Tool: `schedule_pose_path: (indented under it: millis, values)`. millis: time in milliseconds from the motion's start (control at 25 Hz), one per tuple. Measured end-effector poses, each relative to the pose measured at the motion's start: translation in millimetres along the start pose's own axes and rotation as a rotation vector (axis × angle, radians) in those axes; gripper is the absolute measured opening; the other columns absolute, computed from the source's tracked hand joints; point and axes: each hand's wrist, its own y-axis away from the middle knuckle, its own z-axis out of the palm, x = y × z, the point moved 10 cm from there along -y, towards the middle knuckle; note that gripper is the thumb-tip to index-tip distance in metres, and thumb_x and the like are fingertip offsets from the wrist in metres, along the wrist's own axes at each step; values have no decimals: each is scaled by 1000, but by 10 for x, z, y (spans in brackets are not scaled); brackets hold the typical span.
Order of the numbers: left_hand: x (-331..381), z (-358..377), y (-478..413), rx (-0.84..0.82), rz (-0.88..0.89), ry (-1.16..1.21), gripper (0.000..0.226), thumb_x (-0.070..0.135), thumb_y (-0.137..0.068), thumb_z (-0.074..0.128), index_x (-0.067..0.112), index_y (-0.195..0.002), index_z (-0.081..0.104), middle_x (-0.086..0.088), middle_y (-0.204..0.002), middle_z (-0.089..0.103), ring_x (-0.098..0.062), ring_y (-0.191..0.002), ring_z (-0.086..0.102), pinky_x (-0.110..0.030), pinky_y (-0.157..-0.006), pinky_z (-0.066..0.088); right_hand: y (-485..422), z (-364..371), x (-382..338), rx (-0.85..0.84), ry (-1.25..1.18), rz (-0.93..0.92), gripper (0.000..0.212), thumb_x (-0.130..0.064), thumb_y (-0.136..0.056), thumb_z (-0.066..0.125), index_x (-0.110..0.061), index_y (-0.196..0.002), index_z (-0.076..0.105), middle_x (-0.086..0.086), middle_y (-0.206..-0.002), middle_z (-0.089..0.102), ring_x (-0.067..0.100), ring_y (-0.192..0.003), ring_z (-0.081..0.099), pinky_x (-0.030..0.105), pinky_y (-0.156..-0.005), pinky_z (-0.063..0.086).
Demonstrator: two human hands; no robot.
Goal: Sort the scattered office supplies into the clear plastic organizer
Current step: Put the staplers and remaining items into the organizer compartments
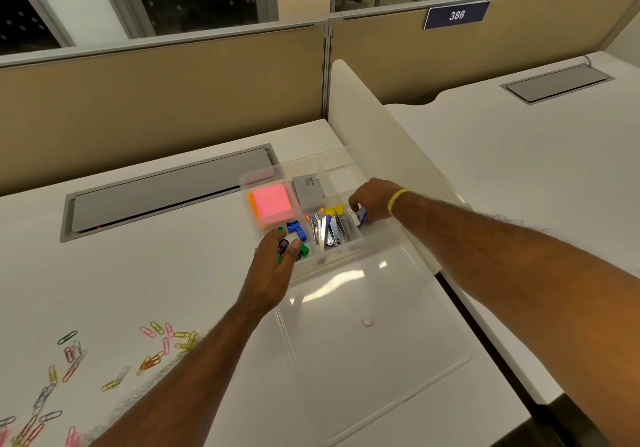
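The clear plastic organizer (263, 178) sits on the white desk against the divider. A pink sticky-note pad (273, 202) fills its left compartment and a grey box (309, 190) lies behind. Staplers and staple removers (329, 228) fill the middle compartment. Blue and green binder clips (297, 229) lie in the front left compartment. My left hand (273, 263) is over that compartment, fingers closed on a black binder clip (283, 245). My right hand (372, 200) reaches into the right side, pinching a small blue and white item (360, 217). Coloured paper clips (114, 367) lie scattered at the desk's near left.
The organizer's clear lid (367, 335) lies open flat in front of it. A grey cable hatch (166, 190) is set into the desk behind. A white divider panel (381, 128) runs along the right, with another desk beyond. Tan partition walls stand at the back.
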Motion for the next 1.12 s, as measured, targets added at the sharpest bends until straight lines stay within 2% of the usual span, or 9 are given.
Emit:
schedule_pose_path:
  millis: [120, 240, 400, 520, 600, 680, 800, 920, 1120]
  values:
    - [37, -8, 2, 5, 8, 15, 74, 64, -84, 30, 20, -143, 35, -3, -147, 42, -10, -122, 43, -31, -100, 35, 16, -12, -30, -92, -39, -45, 37, -15, -74, 78, -14, -109, 65, 4, -112, 66, 24, -101, 60, 29, -79, 44]
    - [58, -28, 0, 15, 23, 7, 62, 58, -92, 34, 20, -141, 37, -3, -144, 45, -8, -117, 42, -29, -96, 36, 45, 24, -53, -137, -137, -75, 37, 7, -76, 67, -9, -109, 68, 9, -114, 67, 24, -96, 62, 29, -77, 49]
    - [94, -59, -6, 14, 37, 21, 61, 58, -90, 33, 20, -137, 40, -1, -139, 47, -6, -111, 42, -25, -90, 36, 127, -170, 50, 93, -325, -21, 44, 13, -80, 58, -10, -118, 64, 8, -121, 63, 23, -109, 58, 28, -88, 47]
    - [109, -73, -17, 24, 44, 21, 49, 49, -96, 38, 20, -136, 40, -2, -139, 48, -6, -111, 44, -27, -90, 38, 146, -207, 231, 157, -308, 106, 25, -4, -87, 61, -8, -111, 66, 12, -117, 64, 25, -107, 58, 30, -87, 47]
    - [117, -75, -19, 28, 42, 28, 45, 45, -98, 39, 21, -135, 41, -1, -138, 48, -6, -110, 44, -27, -89, 38, 155, -86, 230, 106, -253, 169, 34, -30, -90, 63, -5, -113, 62, 13, -117, 63, 27, -109, 58, 34, -85, 48]
    - [141, -69, -10, 32, 53, 25, 44, 46, -98, 39, 21, -134, 43, 0, -136, 49, -6, -107, 45, -28, -90, 37, 145, 100, 203, 54, -263, 220, 43, -40, -89, 60, -3, -112, 60, 15, -114, 64, 29, -105, 60, 32, -79, 46]
    - [163, -60, 9, 23, 59, 13, 49, 51, -96, 38, 21, -134, 43, 1, -136, 49, -6, -108, 44, -30, -93, 36, 122, 195, 203, 96, -409, 290, 37, -33, -85, 65, -4, -107, 61, 16, -111, 66, 29, -101, 62, 29, -75, 45]
    - [162, -72, 24, 26, 61, 11, 50, 50, -96, 38, 20, -135, 42, 1, -136, 49, -5, -108, 43, -27, -90, 34, 136, 92, 243, 191, -566, 316, 38, -25, -80, 73, -6, -112, 61, 14, -115, 63, 28, -103, 60, 33, -82, 50]
    - [137, -86, 7, 29, 51, 3, 45, 48, -97, 39, 21, -133, 43, 0, -136, 50, -6, -107, 44, -29, -91, 37, 213, -85, 351, 395, -659, 368, 38, -22, -89, 65, -4, -121, 56, 19, -117, 61, 33, -108, 58, 34, -85, 45]
